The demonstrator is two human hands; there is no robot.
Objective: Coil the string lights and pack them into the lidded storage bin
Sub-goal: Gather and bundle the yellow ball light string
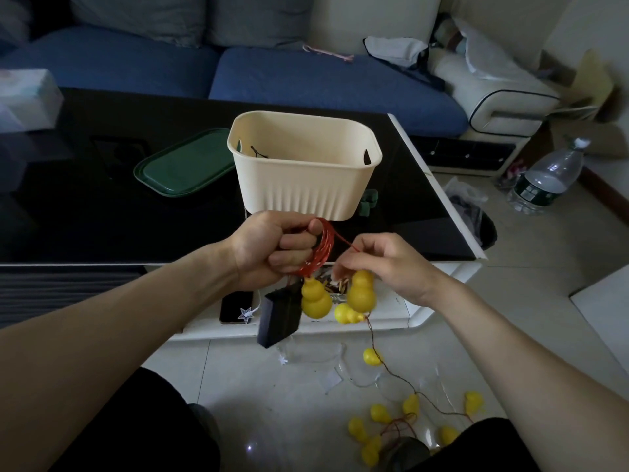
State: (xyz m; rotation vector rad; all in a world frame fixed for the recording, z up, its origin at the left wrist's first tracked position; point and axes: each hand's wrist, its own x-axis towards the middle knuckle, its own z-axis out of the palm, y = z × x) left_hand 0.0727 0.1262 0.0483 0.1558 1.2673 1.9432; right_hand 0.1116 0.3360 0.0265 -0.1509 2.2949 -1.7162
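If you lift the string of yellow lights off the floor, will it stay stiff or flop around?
Probably floppy: the thin wire droops in loose curves from the right hand to the floor. The yellow gourd bulbs dangle, so they would likely swing. The loose heap on the floor looks apt to tangle.

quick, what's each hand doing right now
Left hand: closed grip on the red wire coil.
Right hand: pinching the red wire by a yellow gourd light.

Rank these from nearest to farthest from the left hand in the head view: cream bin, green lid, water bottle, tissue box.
From the left hand:
1. Cream bin, just beyond the knuckles.
2. Green lid, on the table to the left.
3. Tissue box, far left table corner.
4. Water bottle, on the floor far right.
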